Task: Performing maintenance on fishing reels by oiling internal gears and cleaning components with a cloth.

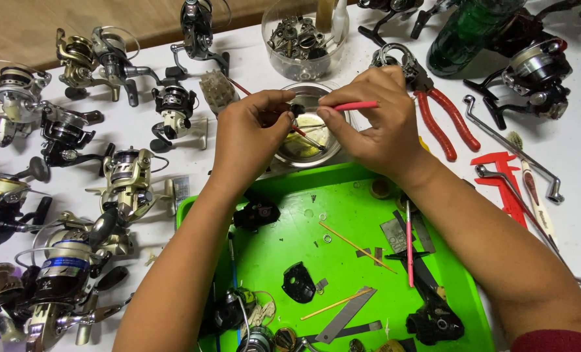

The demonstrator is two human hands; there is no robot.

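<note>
While a bright green plastic tray [284, 254] strewn with dark reel parts and thin wooden sticks lies below, both hands meet over a shallow, shiny round metal dish [342, 130]. The right hand [375, 120] pinches a slim red-handled tool [356, 105] between thumb and forefinger. The left hand [248, 127] closes its fingertips on a tiny black part [297, 109], touching the tool's tip.

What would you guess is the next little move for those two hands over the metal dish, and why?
Probably a slight push or turn of the red-handled tool into the small black part. The right hand pinches the tool with its tip at the part, which the left hand holds steady above the metal dish. Whether the tip is seated is too small to tell.
</note>
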